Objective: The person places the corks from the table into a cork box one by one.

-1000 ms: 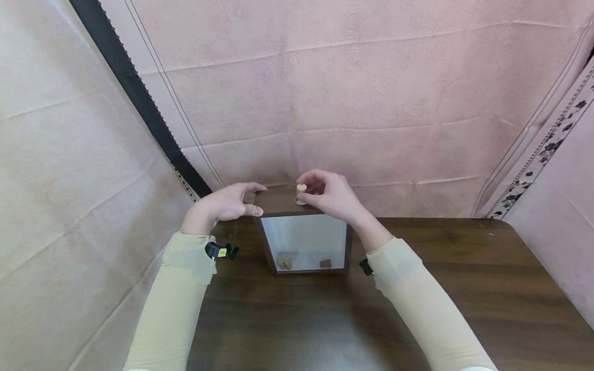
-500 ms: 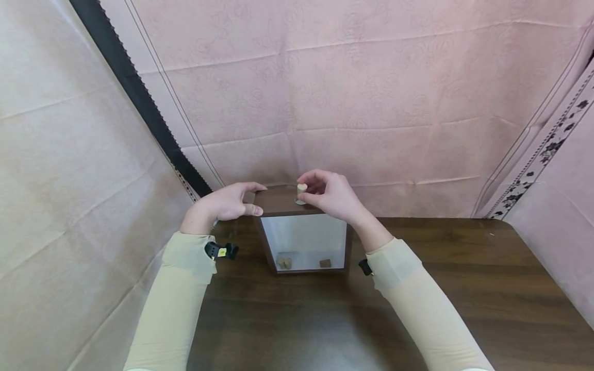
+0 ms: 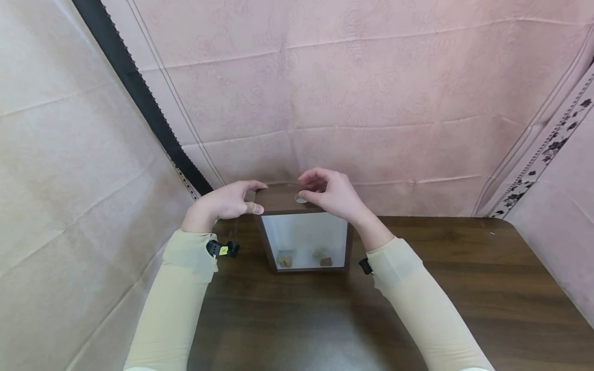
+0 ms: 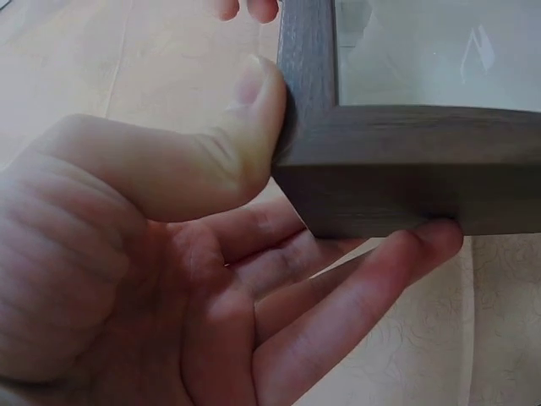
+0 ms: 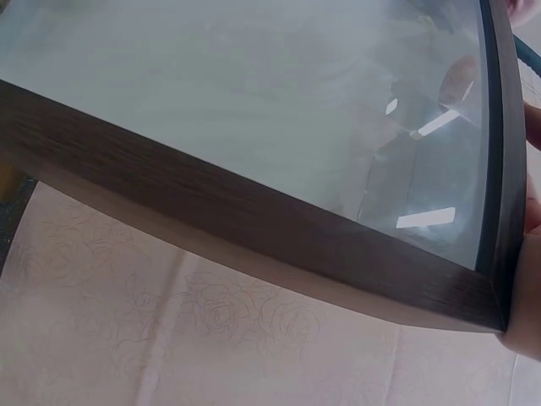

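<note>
One more cork (image 3: 320, 253) has apparently been dropped into the shadow box (image 3: 275, 200), gripped by the left hand (image 3: 226, 201) — right hand (image 3: 336, 196) emptied, fingers apart

Brown glass-fronted box (image 3: 304, 236), standing upright, small tan pieces (image 3: 326, 262) inside

White glare patches on the glass (image 5: 279, 110).

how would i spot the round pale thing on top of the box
On the dark wooden table, find the clear-fronted, brown-framed box. On its top, beside the right hand, is the round pale thing, the only disc-like spot on that brown surface.
</note>
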`<state>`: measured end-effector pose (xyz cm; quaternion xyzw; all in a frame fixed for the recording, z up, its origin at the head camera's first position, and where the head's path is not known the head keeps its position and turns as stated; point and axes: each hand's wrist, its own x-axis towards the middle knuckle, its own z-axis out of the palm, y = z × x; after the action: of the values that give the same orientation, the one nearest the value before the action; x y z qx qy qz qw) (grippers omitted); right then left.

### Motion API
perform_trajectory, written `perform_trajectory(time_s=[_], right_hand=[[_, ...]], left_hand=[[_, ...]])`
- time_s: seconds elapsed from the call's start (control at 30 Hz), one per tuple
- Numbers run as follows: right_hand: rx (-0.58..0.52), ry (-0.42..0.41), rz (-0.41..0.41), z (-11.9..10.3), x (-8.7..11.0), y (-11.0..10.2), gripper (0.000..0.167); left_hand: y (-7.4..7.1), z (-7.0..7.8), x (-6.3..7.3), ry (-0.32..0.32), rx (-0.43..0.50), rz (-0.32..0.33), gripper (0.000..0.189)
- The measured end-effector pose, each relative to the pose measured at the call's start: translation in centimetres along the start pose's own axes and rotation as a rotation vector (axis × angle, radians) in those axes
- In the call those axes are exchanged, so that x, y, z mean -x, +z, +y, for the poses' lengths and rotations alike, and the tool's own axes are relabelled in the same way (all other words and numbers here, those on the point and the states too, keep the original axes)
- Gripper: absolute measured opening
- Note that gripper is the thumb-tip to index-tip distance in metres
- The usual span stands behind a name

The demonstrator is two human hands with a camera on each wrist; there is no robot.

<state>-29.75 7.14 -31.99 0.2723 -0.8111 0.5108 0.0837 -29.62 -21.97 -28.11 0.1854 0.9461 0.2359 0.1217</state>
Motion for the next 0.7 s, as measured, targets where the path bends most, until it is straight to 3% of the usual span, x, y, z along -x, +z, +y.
perform_trajectory(time_s=[0.7], right_hand=[[-0.056,-0.025,0.015,0.15,0.49,-0.33,0.023]], left_hand=[[0.10,0.05,-0.19,-0.005,-0.007,0.003,0.065]])
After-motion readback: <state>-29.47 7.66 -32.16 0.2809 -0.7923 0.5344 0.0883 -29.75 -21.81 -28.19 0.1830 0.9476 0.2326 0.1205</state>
